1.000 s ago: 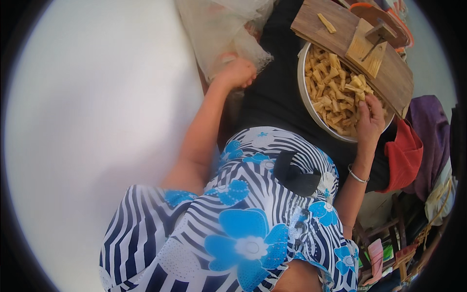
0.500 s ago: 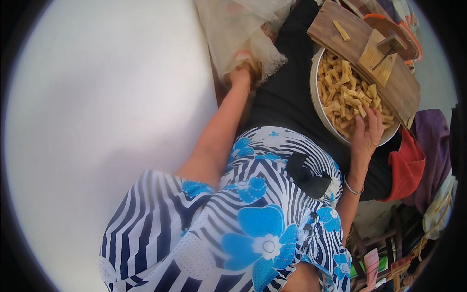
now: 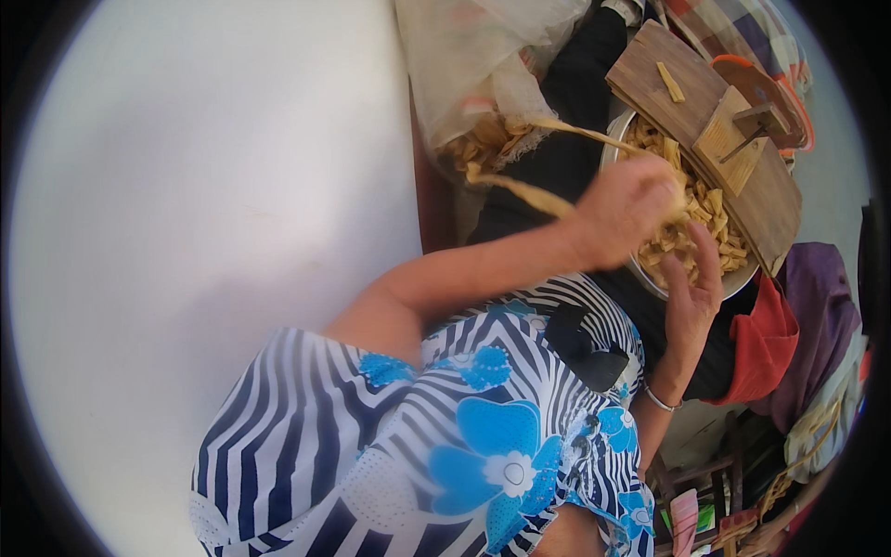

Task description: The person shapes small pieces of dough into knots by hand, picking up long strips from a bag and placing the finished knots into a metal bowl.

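Left hand, blurred, has its fingers curled around tan strips; just beside it, rightward and nearer the body, the right hand is loose, thumb and fingers parted. Beyond and leftward of the left hand hangs a translucent sack. Below and to its right is a round basin, a wooden board across the far side. Folded pieces fill the basin beside both hands. The strips stretch from the sack's mouth toward the left hand, long axes slanting rightward and slightly nearer the body. A reddish patch on the sack is too blurred to read.
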Motion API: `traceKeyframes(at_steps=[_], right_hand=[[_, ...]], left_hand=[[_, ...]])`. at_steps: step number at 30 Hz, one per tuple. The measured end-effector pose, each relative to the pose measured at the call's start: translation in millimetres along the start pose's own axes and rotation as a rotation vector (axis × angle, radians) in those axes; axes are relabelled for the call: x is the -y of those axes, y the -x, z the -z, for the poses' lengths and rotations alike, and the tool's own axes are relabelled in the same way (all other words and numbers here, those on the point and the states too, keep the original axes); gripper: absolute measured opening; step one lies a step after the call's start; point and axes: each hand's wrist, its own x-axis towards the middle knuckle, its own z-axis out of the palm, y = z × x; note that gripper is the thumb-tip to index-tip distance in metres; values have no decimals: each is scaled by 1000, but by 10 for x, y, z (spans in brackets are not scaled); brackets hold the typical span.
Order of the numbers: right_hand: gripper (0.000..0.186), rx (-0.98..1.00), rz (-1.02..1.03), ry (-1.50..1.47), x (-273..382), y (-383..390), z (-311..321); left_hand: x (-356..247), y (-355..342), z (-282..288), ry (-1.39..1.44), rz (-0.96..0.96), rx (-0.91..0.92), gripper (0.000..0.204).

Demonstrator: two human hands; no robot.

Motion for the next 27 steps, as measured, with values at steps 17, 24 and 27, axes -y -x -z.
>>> traceKeyframes(at_steps=[17, 24, 27], right_hand=[[39, 281, 210, -1164, 480, 685, 563], [23, -128, 1, -1198, 32, 748, 679], [24, -338, -56, -1062, 112, 617, 503]], left_hand=[[-606, -109, -335, -548, -168, 573, 11], [-167, -455, 401, -1079, -41, 330, 17], [-78, -482, 415, -1439, -153, 272, 17]])
